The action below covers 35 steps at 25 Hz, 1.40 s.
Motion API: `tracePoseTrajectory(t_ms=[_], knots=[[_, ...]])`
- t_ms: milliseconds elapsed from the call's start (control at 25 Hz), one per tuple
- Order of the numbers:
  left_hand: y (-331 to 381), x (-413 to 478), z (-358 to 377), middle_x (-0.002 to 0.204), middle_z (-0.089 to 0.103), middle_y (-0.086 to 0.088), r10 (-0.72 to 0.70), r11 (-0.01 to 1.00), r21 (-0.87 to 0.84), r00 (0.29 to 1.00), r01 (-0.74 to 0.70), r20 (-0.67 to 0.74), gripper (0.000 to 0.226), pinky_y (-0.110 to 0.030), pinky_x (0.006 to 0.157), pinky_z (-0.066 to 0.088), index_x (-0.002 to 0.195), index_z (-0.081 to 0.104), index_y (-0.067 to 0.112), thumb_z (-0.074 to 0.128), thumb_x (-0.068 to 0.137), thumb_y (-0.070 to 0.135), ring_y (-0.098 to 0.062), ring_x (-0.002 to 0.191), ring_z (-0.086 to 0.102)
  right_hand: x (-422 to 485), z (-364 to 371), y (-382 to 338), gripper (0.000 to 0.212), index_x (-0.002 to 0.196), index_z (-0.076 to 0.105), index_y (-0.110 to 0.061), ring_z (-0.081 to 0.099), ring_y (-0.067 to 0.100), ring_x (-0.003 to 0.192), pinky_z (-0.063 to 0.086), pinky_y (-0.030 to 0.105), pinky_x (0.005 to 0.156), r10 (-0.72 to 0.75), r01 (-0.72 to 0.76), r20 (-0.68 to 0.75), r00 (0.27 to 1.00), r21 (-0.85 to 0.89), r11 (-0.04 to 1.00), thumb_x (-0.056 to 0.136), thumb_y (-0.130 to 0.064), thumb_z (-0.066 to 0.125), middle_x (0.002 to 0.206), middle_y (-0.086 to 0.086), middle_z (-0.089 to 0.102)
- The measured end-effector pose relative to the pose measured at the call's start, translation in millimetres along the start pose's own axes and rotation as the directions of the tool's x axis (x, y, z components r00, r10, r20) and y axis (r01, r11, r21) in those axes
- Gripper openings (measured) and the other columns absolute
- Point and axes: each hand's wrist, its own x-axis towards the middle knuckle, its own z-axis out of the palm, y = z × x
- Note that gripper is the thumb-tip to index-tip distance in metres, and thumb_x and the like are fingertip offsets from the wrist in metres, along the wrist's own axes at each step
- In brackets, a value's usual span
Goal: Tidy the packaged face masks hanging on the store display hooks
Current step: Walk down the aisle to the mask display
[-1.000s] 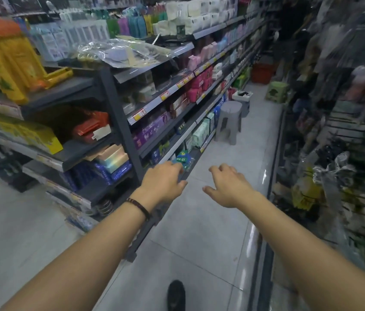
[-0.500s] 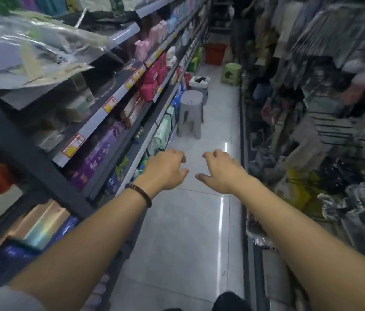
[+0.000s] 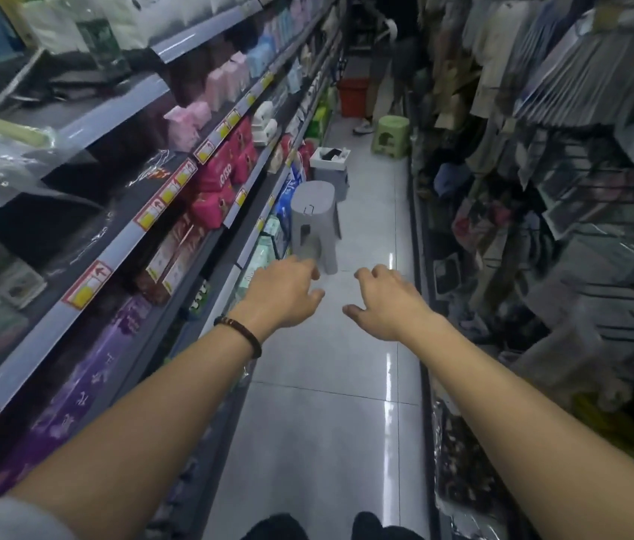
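Both my arms reach forward over the aisle floor. My left hand, with a dark bracelet on the wrist, holds nothing and its fingers are loosely spread. My right hand is likewise empty with curled, parted fingers. On the right, hanging packaged goods on display hooks line the aisle; they are blurred, and I cannot tell which are face masks. Neither hand touches any package.
Dark shelves with pink, red and purple packs run along the left. A grey stool stands just ahead of my hands, with a grey bin, a green stool and an orange bucket farther on. A person stands at the far end.
The view has swung right and advanced along the aisle; the grey stool is now much closer. Both hands stay out in front, empty, fingers slightly more spread.
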Motion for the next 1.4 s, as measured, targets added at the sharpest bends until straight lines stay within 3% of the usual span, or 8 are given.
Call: tracePoseTrajectory(t_ms=[440, 760, 1000, 1200, 1400], knots=[[-68.5, 289.6, 3.7, 0.131, 0.067, -0.004, 0.154, 0.988, -0.021, 0.988, -0.155, -0.018, 0.04, -0.043, 0.09, 0.051, 0.131, 0.062, 0.024, 0.062, 0.101, 0.049, -0.029, 0.113, 0.066, 265.3, -35.1, 45.9, 0.07, 0.153, 0.043, -0.016, 0.052, 0.036, 0.134, 0.05, 0.052, 0.108, 0.117, -0.117, -0.005, 0.993, -0.045, 0.992, 0.1, -0.058, 0.062, 0.147, 0.015, 0.051], [-93.1, 487.4, -15.6, 0.134, 0.064, -0.005, 0.263, 0.964, -0.058, 0.964, -0.261, 0.036, 0.043, -0.048, 0.1, 0.052, 0.139, 0.061, 0.024, 0.059, 0.103, 0.049, -0.031, 0.118, 0.063, 420.1, -73.1, 89.1, 0.068, 0.153, 0.043, -0.016, 0.05, 0.035, 0.136, 0.049, 0.051, 0.108, 0.273, -0.274, -0.021, 0.962, -0.022, 0.962, 0.102, -0.059, 0.058, 0.149, 0.015, 0.05], [-68.9, 632.7, -20.9, 0.137, 0.064, -0.003, 0.319, 0.947, -0.032, 0.947, -0.318, 0.032, 0.042, -0.05, 0.101, 0.053, 0.135, 0.061, 0.028, 0.06, 0.101, 0.052, -0.031, 0.121, 0.063, 523.3, -104.4, 167.1, 0.068, 0.154, 0.04, -0.018, 0.048, 0.035, 0.139, 0.046, 0.051, 0.111, 0.342, -0.343, -0.086, 0.936, 0.012, 0.939, 0.103, -0.06, 0.056, 0.153, 0.015, 0.047], [-22.4, 755.1, -47.9, 0.136, 0.065, -0.001, 0.354, 0.935, -0.047, 0.935, -0.353, 0.025, 0.04, -0.045, 0.1, 0.052, 0.135, 0.062, 0.029, 0.06, 0.101, 0.051, -0.029, 0.123, 0.063, 588.4, -146.8, 246.3, 0.071, 0.16, 0.035, -0.02, 0.042, 0.035, 0.146, 0.045, 0.052, 0.116, 0.428, -0.406, -0.116, 0.896, 0.174, 0.897, 0.103, -0.059, 0.056, 0.159, 0.013, 0.04], [40.5, 861.1, -69.7, 0.128, 0.065, 0.001, 0.5, 0.854, -0.163, 0.866, -0.495, -0.013, 0.035, -0.049, 0.099, 0.055, 0.129, 0.064, 0.03, 0.062, 0.1, 0.051, -0.026, 0.119, 0.064, 633.0, -191.7, 317.8, 0.065, 0.154, 0.041, -0.022, 0.046, 0.035, 0.141, 0.045, 0.051, 0.113, 0.533, -0.485, -0.231, 0.814, 0.237, 0.842, 0.101, -0.058, 0.057, 0.151, 0.011, 0.046]])
